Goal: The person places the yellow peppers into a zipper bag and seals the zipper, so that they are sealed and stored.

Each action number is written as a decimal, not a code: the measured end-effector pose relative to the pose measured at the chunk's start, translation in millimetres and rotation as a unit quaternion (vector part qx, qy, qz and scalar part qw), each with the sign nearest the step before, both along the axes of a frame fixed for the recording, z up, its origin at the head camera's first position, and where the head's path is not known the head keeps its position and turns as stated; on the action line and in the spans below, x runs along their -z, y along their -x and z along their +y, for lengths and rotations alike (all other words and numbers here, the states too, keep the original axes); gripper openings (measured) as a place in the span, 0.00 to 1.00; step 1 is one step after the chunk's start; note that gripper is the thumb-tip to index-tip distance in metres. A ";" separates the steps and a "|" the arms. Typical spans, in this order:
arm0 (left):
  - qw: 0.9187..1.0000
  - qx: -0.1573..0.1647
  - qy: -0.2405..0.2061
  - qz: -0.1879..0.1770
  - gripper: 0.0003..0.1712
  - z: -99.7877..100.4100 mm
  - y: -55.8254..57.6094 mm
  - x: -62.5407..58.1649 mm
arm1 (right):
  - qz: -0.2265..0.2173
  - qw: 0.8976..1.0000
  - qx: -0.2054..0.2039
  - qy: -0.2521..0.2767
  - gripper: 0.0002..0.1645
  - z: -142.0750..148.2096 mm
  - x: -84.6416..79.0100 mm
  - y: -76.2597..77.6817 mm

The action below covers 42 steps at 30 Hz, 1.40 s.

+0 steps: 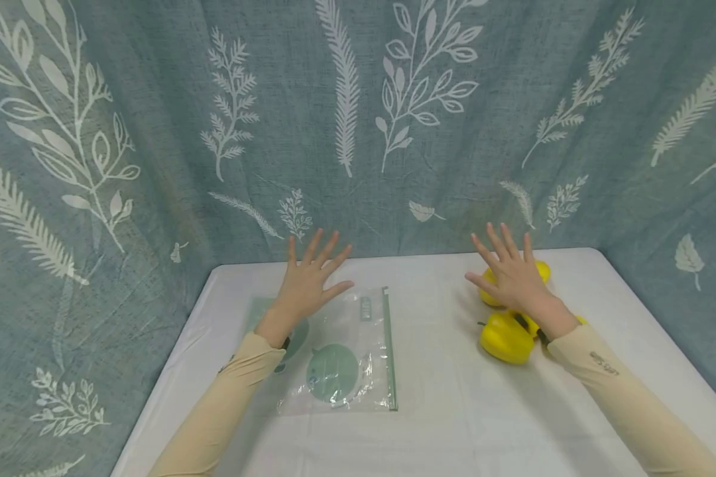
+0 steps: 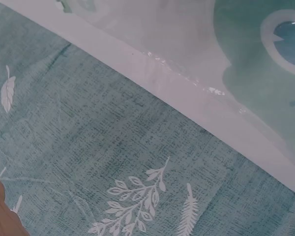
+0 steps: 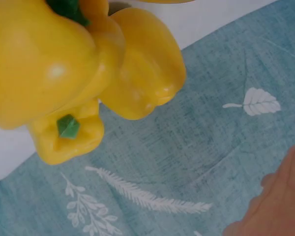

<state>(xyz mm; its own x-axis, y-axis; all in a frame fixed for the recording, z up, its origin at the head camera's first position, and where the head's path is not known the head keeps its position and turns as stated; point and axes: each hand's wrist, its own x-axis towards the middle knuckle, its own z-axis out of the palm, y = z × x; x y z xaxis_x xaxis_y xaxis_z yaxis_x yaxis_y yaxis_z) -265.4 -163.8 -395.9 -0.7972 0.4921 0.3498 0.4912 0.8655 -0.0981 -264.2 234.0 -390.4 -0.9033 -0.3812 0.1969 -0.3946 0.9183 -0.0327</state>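
My left hand (image 1: 304,285) is held above a clear zip bag (image 1: 349,324), fingers spread and nothing in them. The bag lies flat on the white table, with green printed shapes and a green slider strip along its right edge. My right hand (image 1: 516,281), also spread wide, hovers over several yellow bell peppers (image 1: 506,339) and partly hides them from the head view. The right wrist view shows the bell peppers (image 3: 142,64) close up, clustered together, with green stems. Only a small part of the left hand (image 2: 5,211) shows in the left wrist view.
A white cloth covers the table (image 1: 435,384). Behind it and along both sides hangs a blue-green curtain (image 1: 370,212) with white leaf prints. Bare tabletop lies between the bag and the peppers.
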 end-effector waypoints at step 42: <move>0.991 0.011 -0.071 -0.109 0.49 35.0 -19.8 30.3 | -0.096 0.993 -0.049 0.058 0.48 -60.8 41.7 -18.8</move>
